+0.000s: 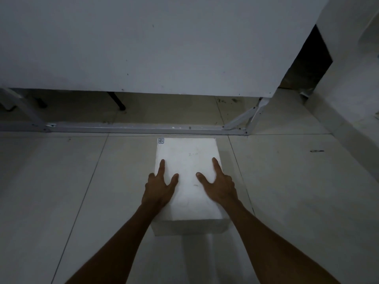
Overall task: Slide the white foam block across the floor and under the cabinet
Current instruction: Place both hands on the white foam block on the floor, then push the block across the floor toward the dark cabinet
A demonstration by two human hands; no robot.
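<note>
- Resting on the left side of the block's top, the left hand (159, 189) has its fingers (162, 167) spread: forefinger and thumb lie flat on the top face, while the others curl over the left edge. It pinches nothing; it presses and pushes.
- Lying flat on the tiled floor (61, 181), the white foam block (187, 158) sits lengthwise between the two hands, its far end just short of the metal base rail (133, 128), its near end toward the person. A small label (161, 140) marks its far left corner, and faint writing shows on top.
- Mirroring the other, the right hand (220, 186) bears on the right side of the top, fingers (216, 165) spread, thumb and forefinger flat, the rest wrapped over the right edge.
- Hanging above the rail, the white cabinet (164, 48) leaves a low open gap over the floor beneath it; dark legs (118, 102) show further back to the left.
- Judging the progress: the slide across the floor looks nearly done, since the block has almost reached the cabinet's front. What remains is getting it past the rail and into the gap. The rail lies right across its path, so the block may catch there or need lifting over it.
</note>
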